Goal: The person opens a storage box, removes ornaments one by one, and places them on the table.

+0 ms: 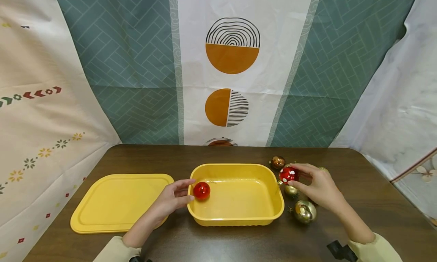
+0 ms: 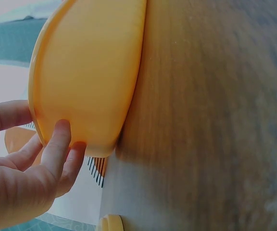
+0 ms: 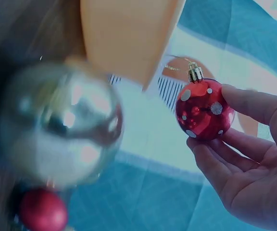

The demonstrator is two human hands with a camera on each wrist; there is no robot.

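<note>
My right hand [image 1: 319, 184] pinches a red Christmas bauble with white dots [image 1: 288, 175] between thumb and fingers, at the right rim of a yellow plastic box [image 1: 239, 218]. In the right wrist view the dotted bauble [image 3: 203, 110] shows its gold cap and loop. My left hand [image 1: 172, 196] holds the box's left wall at the rim; the left wrist view shows its fingers [image 2: 59, 144] against the outer wall [image 2: 88, 72]. Inside the box, near that hand, lies a plain shiny red bauble [image 1: 201, 190].
A yellow lid [image 1: 119, 201] lies flat on the brown table [image 1: 191, 241] to the left. Right of the box are a large gold bauble [image 1: 305, 211], a smaller gold one [image 1: 291, 191] and a brown one [image 1: 278, 162]. A red bauble [image 3: 43, 210] shows in the right wrist view.
</note>
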